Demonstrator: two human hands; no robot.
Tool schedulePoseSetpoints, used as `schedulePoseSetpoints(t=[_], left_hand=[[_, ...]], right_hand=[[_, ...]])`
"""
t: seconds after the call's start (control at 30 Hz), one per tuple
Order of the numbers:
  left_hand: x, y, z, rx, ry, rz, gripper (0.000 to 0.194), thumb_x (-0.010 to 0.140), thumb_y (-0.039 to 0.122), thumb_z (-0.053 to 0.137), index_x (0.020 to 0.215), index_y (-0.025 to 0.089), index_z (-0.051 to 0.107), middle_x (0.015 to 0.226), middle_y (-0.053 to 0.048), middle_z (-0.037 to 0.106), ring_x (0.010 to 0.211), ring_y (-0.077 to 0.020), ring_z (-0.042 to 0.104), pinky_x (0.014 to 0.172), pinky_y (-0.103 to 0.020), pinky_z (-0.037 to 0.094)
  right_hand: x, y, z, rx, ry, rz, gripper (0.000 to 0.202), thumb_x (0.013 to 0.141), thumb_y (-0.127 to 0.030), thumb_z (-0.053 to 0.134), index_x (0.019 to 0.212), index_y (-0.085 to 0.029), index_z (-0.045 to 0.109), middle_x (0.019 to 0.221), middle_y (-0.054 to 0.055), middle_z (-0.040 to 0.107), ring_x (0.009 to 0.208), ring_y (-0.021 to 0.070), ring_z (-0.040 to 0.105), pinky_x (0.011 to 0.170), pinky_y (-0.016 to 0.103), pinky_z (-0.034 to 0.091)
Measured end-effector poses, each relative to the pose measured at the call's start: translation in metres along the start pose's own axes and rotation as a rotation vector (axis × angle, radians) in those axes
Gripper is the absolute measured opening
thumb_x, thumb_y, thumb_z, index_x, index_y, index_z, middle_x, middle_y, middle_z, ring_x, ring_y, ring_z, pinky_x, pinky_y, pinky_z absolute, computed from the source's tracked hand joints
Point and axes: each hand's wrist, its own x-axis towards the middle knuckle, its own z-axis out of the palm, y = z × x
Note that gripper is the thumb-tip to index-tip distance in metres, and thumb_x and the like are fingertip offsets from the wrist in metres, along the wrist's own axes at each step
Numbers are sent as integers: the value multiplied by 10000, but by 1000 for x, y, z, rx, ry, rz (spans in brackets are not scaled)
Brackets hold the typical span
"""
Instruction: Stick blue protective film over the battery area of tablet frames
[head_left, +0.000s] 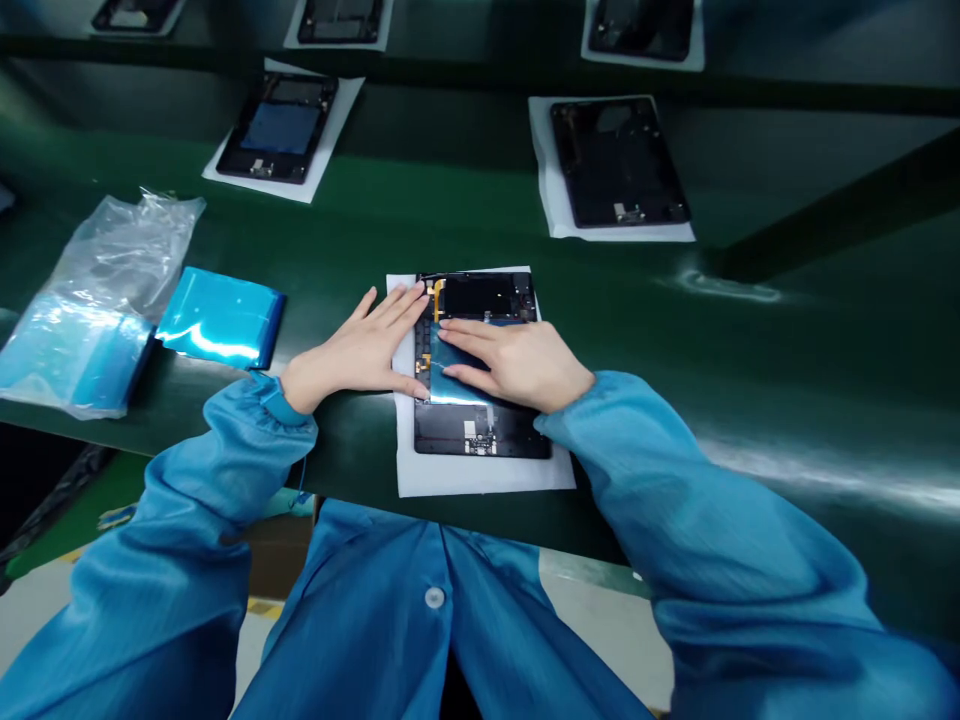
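Note:
In front of me an opened tablet lies on a white sheet on the green table. A shiny blue film covers part of its middle. My left hand is spread out, its fingertips on the tablet's left edge. Lying over the blue film, my right hand has its fingers stretched to the left and holds nothing that shows. An orange flex strip runs near the fingertips. The right hand hides part of the tablet's middle and right side.
To the left are a stack of blue films and a clear plastic bag with more blue sheets inside. Further back, an opened tablet and another opened tablet rest on white sheets. Several more lie beyond a raised edge.

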Motion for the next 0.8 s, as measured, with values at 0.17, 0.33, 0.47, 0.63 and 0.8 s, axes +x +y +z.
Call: schedulePoseSetpoints(t=[0.17, 0.33, 0.47, 0.63, 0.8], left_hand=[[0, 1, 0, 20, -15, 6, 1330, 819, 981, 459, 1728, 108, 35, 1800, -198, 20, 1686, -394, 32, 1355, -585, 2], [1, 4, -1, 33, -24, -20, 1333, 823, 971, 474, 1725, 90, 44, 1801, -198, 42, 1686, -388, 35, 1360, -571, 0], [0, 6, -2, 33, -18, -10, 1309, 842, 947, 485, 1723, 78, 56, 1799, -199, 38, 1688, -378, 45, 1359, -578, 3], [0, 5, -4, 16, -18, -11, 1314, 832, 946, 502, 1723, 82, 69, 1796, -206, 38, 1689, -375, 50, 1354, -589, 4], [1, 7, -6, -1, -31, -27, 1321, 824, 940, 527, 1723, 84, 74, 1794, -216, 47, 1688, -379, 48, 1357, -573, -19]], right_hand=[[-16, -14, -5, -12, -40, -169, 647, 1061, -642, 475, 1414, -148, 702, 1495, 127, 657, 876, 228, 791, 698, 341, 573], [-28, -14, -4, -88, 54, 87, 579, 1086, -565, 474, 1402, -139, 706, 1440, 140, 697, 919, 237, 799, 671, 318, 550], [-41, -30, -4, -40, 5, -87, 615, 1044, -629, 533, 1341, -136, 750, 1434, 136, 695, 792, 208, 786, 667, 321, 573], [-57, -23, -8, 96, 40, -50, 460, 1056, -525, 560, 1304, -203, 776, 1344, 83, 760, 890, 207, 807, 748, 320, 626], [-86, -2, -5, 12, 156, 30, 379, 1048, -446, 605, 1223, -174, 803, 1294, 87, 779, 891, 228, 823, 748, 339, 649]])
